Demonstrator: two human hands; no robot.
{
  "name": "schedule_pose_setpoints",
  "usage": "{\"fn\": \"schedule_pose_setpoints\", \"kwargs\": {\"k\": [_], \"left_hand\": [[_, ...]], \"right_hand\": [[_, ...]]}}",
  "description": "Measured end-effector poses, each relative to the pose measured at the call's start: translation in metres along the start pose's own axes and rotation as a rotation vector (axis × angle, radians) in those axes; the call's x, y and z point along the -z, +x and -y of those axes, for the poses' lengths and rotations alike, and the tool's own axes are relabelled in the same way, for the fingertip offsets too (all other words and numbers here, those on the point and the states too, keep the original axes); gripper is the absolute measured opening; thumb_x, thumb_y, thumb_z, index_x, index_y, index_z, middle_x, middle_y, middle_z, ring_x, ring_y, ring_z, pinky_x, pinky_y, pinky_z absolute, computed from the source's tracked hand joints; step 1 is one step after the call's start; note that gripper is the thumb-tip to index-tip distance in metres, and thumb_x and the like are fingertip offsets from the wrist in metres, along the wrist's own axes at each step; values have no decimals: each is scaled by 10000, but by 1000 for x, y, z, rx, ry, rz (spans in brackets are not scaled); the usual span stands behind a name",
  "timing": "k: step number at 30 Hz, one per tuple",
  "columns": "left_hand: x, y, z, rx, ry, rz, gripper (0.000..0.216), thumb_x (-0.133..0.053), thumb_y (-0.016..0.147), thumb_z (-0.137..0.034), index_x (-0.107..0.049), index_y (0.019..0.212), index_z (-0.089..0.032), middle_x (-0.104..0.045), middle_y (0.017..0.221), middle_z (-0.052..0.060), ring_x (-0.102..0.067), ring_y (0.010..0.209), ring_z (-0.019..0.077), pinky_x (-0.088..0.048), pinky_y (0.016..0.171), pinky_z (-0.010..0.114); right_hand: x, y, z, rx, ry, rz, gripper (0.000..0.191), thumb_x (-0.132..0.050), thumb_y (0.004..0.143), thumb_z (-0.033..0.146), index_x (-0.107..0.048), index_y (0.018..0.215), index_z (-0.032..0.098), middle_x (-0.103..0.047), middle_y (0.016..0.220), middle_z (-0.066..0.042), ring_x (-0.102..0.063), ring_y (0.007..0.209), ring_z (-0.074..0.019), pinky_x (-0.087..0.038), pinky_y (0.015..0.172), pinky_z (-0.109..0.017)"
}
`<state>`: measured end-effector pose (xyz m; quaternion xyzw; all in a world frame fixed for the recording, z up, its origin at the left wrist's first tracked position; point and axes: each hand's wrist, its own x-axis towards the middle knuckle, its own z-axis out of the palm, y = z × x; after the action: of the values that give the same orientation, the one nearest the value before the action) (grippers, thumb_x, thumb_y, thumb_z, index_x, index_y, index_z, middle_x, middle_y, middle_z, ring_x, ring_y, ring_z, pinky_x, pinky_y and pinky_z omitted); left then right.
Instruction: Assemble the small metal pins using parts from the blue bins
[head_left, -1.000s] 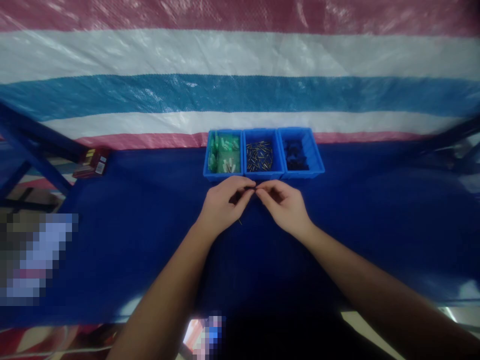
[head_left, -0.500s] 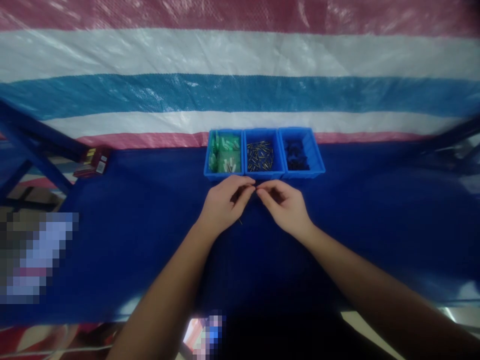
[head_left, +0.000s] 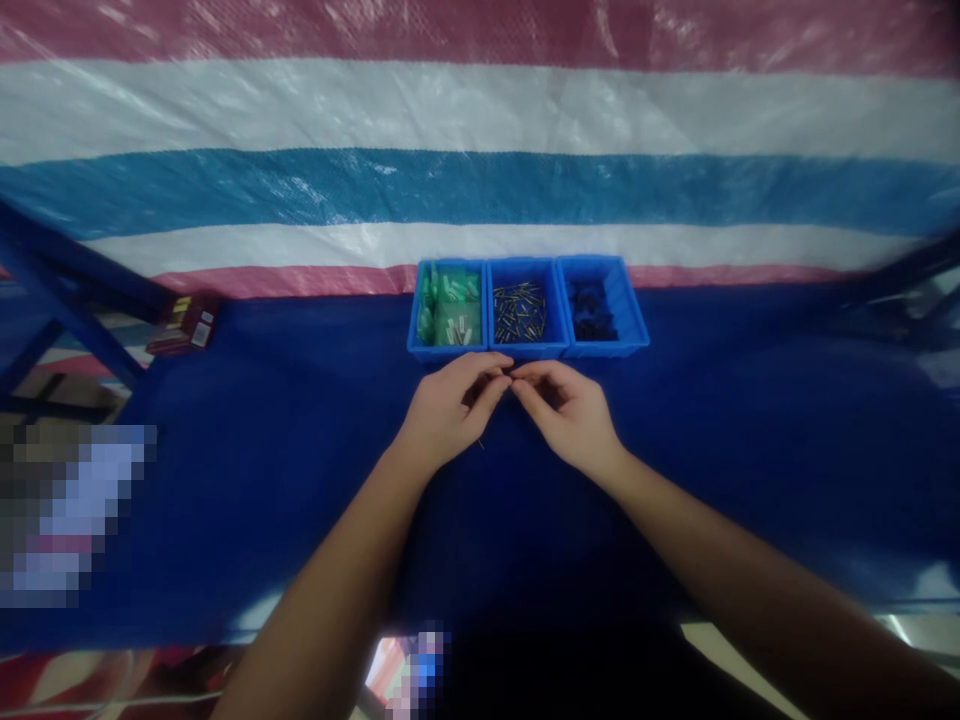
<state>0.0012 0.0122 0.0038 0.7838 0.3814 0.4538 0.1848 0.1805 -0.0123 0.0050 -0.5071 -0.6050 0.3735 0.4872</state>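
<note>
My left hand point(head_left: 450, 408) and my right hand point(head_left: 576, 412) meet fingertip to fingertip just in front of the bins. Each is closed in a pinch, thumb against fingers. Whatever small piece sits between the fingertips is mostly covered and too small to name. A thin, dark tip point(head_left: 481, 443) pokes out beneath my left palm. Closest to the hands is the middle blue bin point(head_left: 561, 345), holding a heap of thin brass-and-dark metal pins point(head_left: 520, 312).
The left blue bin point(head_left: 412, 345) contains green bags point(head_left: 431, 310) and small silvery-white pieces point(head_left: 458, 330). Dark parts point(head_left: 591, 310) lie in the right blue bin point(head_left: 636, 320). A dark red box point(head_left: 186, 323) rests at the table's left, near a blue frame post point(head_left: 82, 290). Striped sheeting point(head_left: 480, 185) hangs behind.
Both hands stay in the same place, with only slight movement at the pinched fingertips. The bins and their contents look the same.
</note>
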Motion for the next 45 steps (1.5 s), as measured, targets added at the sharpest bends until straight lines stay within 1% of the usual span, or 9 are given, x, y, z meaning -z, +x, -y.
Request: {"fn": "schedule_pose_setpoints", "kwargs": {"k": [4, 12, 15, 19, 24, 30, 36, 42, 45], "left_hand": [[-1, 1, 0, -36, -36, -29, 215, -681, 906, -152, -679, 1114, -208, -745, 994, 22, -686, 753, 95, -571, 687, 201], [0, -1, 2, 9, -12, 4, 229, -658, 933, -173, -677, 1157, -215, -753, 983, 14, -718, 827, 107, -581, 776, 200], [0, -1, 1, 24, -9, 8, 236, -653, 938, -209, -671, 1173, -216, -748, 940, 12, -704, 768, 105, -581, 735, 204], [0, 0, 1, -13, -16, -15, 222, -656, 928, -211, -670, 1150, -207, -735, 1020, 42, -681, 753, 110, -576, 682, 225], [-1, 1, 3, -25, -30, -1, 207, -617, 952, -155, -679, 1140, -215, -731, 1014, 48, -706, 851, 139, -600, 802, 277], [0, 2, 5, -16, -78, 55, 213, -558, 990, -156, -666, 1162, -219, -711, 1071, 56, -702, 919, 145, -595, 845, 280], [1, 1, 3, 26, -16, 115, 236, -543, 1010, -213, -645, 1222, -230, -710, 1090, 49, -695, 955, 151, -582, 868, 276], [-1, -2, 2, 52, -35, 78, 298, -611, 967, -236, -625, 1265, -239, -697, 1005, 22, -681, 821, 117, -567, 768, 238], [-2, -2, 2, 51, -59, 60, 297, -601, 963, -216, -629, 1258, -230, -701, 987, 25, -685, 824, 118, -563, 755, 232]], "right_hand": [[0, 1, -2, 1, -13, -15, 137, -689, 897, 305, -730, 976, 201, -756, 925, -58, -710, 807, -182, -589, 746, -343], [2, 0, 4, 92, -114, 22, 118, -677, 912, 276, -742, 995, 223, -763, 940, -52, -718, 830, -194, -592, 769, -356], [2, -1, 5, 99, -131, 20, 106, -673, 913, 273, -742, 981, 228, -764, 932, -47, -718, 831, -195, -593, 765, -355], [3, 0, 4, 78, -115, 1, 114, -684, 908, 279, -744, 987, 223, -771, 950, -53, -725, 845, -200, -598, 779, -362], [3, 1, 2, 92, -115, 2, 122, -682, 914, 278, -748, 1003, 227, -773, 977, -54, -728, 871, -205, -599, 798, -373], [3, 0, 4, 131, -151, 15, 110, -683, 908, 255, -743, 997, 233, -760, 922, -38, -708, 802, -184, -589, 734, -341], [1, -1, 4, 157, -170, 33, 89, -685, 906, 235, -738, 978, 228, -756, 918, -31, -694, 784, -166, -580, 718, -316], [2, 0, 5, 147, -174, 4, 91, -688, 902, 217, -740, 976, 213, -751, 877, -28, -697, 775, -166, -565, 700, -305], [3, 0, 5, 162, -179, 5, 97, -689, 902, 209, -741, 984, 206, -756, 891, -34, -703, 785, -167, -565, 703, -302]]}}
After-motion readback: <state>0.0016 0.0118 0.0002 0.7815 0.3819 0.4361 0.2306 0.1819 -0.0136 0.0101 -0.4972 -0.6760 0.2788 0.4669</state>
